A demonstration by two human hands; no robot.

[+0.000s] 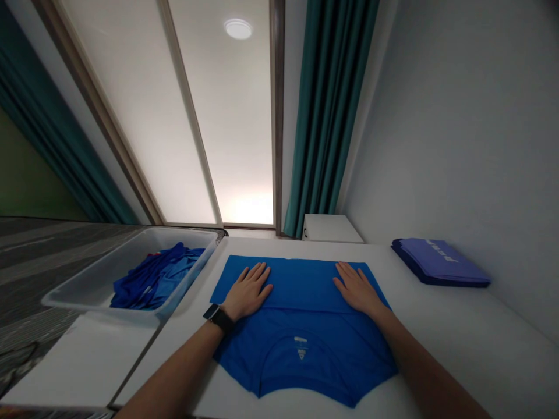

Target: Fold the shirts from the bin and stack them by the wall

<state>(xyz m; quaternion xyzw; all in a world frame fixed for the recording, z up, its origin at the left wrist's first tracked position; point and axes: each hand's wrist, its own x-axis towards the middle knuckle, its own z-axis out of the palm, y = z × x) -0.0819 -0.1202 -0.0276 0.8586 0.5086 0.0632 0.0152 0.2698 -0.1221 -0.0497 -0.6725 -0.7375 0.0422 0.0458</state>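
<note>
A blue T-shirt (pixel 301 320) lies spread on the white table, its neckline towards me and its far part folded over into a flat band. Small pale print shows inside the collar. My left hand (pixel 248 291), with a black watch (pixel 219 317) on the wrist, rests flat on the left side of the folded band, fingers stretched out. On the right side of the same band my right hand (pixel 358 288) lies flat too, its fingers pointing away from me. Neither hand grasps the cloth.
To the left, a translucent plastic bin (pixel 183 294) holds crumpled blue clothes (pixel 152 279). A stack of folded clothes (pixel 441 262), purple with pale lettering on top, sits on the white table (pixel 471 343) at the right, near the wall. A white cabinet (pixel 332 228) stands beyond the table.
</note>
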